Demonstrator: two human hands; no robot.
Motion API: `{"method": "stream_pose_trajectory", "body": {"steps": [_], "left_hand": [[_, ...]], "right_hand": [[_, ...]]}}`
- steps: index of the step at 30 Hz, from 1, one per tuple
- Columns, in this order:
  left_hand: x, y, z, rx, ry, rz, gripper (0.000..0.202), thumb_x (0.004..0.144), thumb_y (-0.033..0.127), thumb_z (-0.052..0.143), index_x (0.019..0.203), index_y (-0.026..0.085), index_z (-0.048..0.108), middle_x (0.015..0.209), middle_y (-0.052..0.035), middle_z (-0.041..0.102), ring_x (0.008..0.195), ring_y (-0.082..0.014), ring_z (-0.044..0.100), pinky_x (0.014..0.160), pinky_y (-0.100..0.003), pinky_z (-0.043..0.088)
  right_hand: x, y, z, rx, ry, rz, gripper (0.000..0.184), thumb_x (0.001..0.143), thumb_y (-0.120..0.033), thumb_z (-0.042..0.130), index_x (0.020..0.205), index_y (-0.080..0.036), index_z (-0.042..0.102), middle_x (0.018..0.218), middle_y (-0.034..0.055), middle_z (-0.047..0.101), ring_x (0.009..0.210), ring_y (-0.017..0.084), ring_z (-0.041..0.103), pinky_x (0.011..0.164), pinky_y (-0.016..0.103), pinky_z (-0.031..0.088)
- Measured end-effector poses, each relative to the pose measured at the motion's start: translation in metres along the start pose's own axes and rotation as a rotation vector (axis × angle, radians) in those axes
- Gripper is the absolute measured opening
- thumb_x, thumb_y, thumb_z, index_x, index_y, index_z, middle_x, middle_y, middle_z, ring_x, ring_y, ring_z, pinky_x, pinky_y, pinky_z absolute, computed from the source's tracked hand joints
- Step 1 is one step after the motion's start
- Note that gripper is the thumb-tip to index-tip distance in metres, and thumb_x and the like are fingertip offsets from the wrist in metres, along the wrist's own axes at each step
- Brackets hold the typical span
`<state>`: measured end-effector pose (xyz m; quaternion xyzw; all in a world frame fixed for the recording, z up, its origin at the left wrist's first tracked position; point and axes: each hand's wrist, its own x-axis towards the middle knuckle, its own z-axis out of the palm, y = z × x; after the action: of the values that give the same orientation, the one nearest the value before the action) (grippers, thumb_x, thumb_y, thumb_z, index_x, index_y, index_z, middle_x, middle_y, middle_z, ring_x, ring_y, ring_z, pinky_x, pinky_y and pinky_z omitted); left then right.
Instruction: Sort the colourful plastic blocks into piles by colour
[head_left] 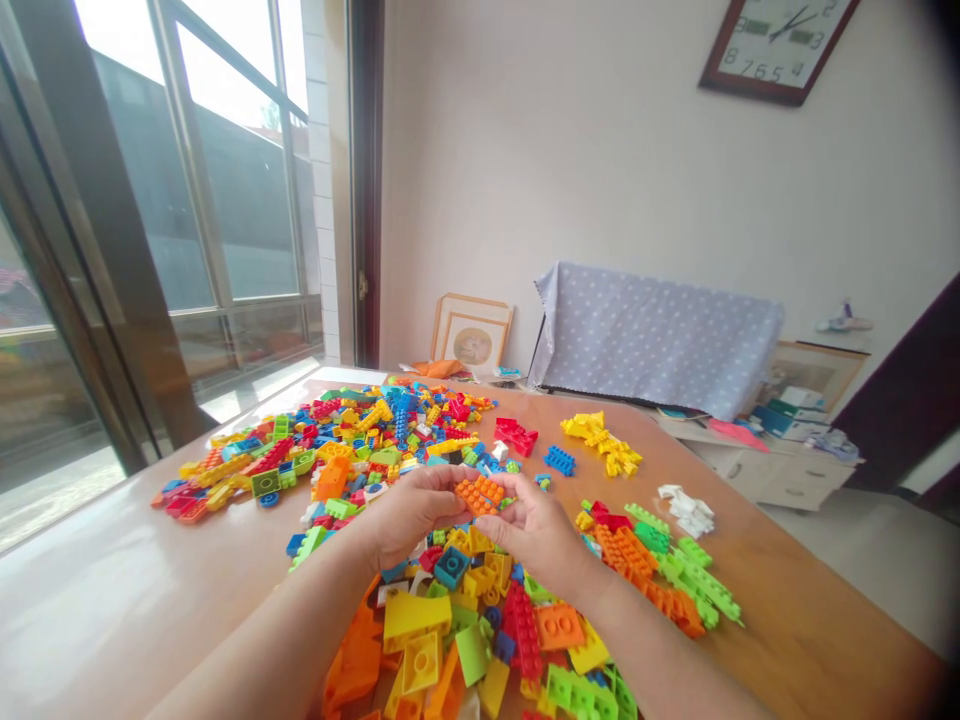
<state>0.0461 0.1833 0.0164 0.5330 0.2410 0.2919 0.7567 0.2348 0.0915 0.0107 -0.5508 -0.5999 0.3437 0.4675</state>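
Observation:
Both my hands meet over the middle of a wooden table (787, 610) and hold an orange studded brick (480, 493) between them. My left hand (409, 515) pinches its left end with curled fingers. My right hand (534, 530) grips its right end the same way. Under and around the hands spreads a big heap of mixed colourful bricks (352, 440). More bricks lie near my forearms, yellow (411, 615), orange and red ones among them.
Small sorted groups lie to the right: red bricks (516, 435), a blue brick (559, 460), yellow bricks (604, 440), white bricks (686, 508), green and orange bricks (667, 575). A large window (187, 200) is at left; a cloth-covered object (652, 335) and a clock (776, 45) are behind.

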Motion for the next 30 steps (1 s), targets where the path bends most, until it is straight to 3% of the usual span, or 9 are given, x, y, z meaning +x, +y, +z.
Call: {"method": "stream_pose_trajectory", "body": {"steps": [6, 11, 14, 18, 24, 30], "left_hand": [[-0.001, 0.001, 0.003, 0.041, -0.025, 0.020, 0.037, 0.073, 0.019, 0.080, 0.109, 0.019, 0.071, 0.112, -0.0075, 0.073, 0.101, -0.0210, 0.071, 0.097, -0.036, 0.053], [-0.003, 0.002, 0.001, 0.054, -0.063, 0.004, 0.041, 0.077, 0.023, 0.081, 0.116, 0.022, 0.069, 0.116, -0.0069, 0.072, 0.106, -0.0212, 0.070, 0.101, -0.036, 0.052], [-0.004, 0.005, -0.001, 0.076, -0.021, 0.013, 0.044, 0.079, 0.029, 0.082, 0.120, 0.023, 0.068, 0.119, -0.0083, 0.072, 0.110, -0.0237, 0.070, 0.103, -0.039, 0.052], [-0.004, 0.012, -0.006, 0.094, 0.055, 0.061, 0.041, 0.079, 0.038, 0.082, 0.115, 0.021, 0.070, 0.118, -0.0105, 0.074, 0.112, -0.0251, 0.070, 0.104, -0.038, 0.052], [-0.002, 0.016, -0.018, 0.100, 0.184, 0.134, 0.042, 0.077, 0.042, 0.084, 0.110, 0.019, 0.071, 0.109, -0.0104, 0.076, 0.103, -0.0218, 0.072, 0.098, -0.035, 0.055], [0.000, 0.016, -0.025, 0.180, 0.236, 0.164, 0.045, 0.075, 0.049, 0.083, 0.107, 0.019, 0.071, 0.107, -0.0098, 0.076, 0.104, -0.0237, 0.071, 0.099, -0.038, 0.054]], "right_hand": [[0.003, 0.003, 0.002, 0.018, 0.059, -0.089, 0.036, 0.084, -0.027, 0.069, 0.118, -0.022, 0.060, 0.096, 0.0017, 0.070, 0.082, 0.018, 0.067, 0.073, 0.030, 0.054], [0.004, 0.004, -0.002, 0.045, 0.079, -0.101, 0.034, 0.083, -0.025, 0.068, 0.116, -0.022, 0.060, 0.093, 0.0014, 0.070, 0.081, 0.018, 0.066, 0.071, 0.030, 0.054], [0.006, -0.001, -0.013, 0.106, 0.104, -0.110, 0.036, 0.082, -0.027, 0.071, 0.115, -0.022, 0.059, 0.097, 0.0028, 0.072, 0.084, 0.019, 0.068, 0.075, 0.032, 0.055], [0.008, -0.013, -0.050, 0.157, 0.278, -0.142, 0.040, 0.080, -0.034, 0.075, 0.115, -0.021, 0.060, 0.101, 0.0041, 0.072, 0.087, 0.019, 0.069, 0.079, 0.033, 0.056], [0.006, -0.021, -0.122, 0.251, 0.622, -0.138, 0.052, 0.073, -0.042, 0.082, 0.115, -0.020, 0.062, 0.098, 0.0044, 0.073, 0.080, 0.019, 0.071, 0.071, 0.031, 0.057], [0.003, -0.004, -0.155, 0.260, 0.652, -0.023, 0.051, 0.069, -0.038, 0.084, 0.112, -0.020, 0.063, 0.099, 0.0052, 0.074, 0.078, 0.017, 0.072, 0.071, 0.029, 0.058]]}}
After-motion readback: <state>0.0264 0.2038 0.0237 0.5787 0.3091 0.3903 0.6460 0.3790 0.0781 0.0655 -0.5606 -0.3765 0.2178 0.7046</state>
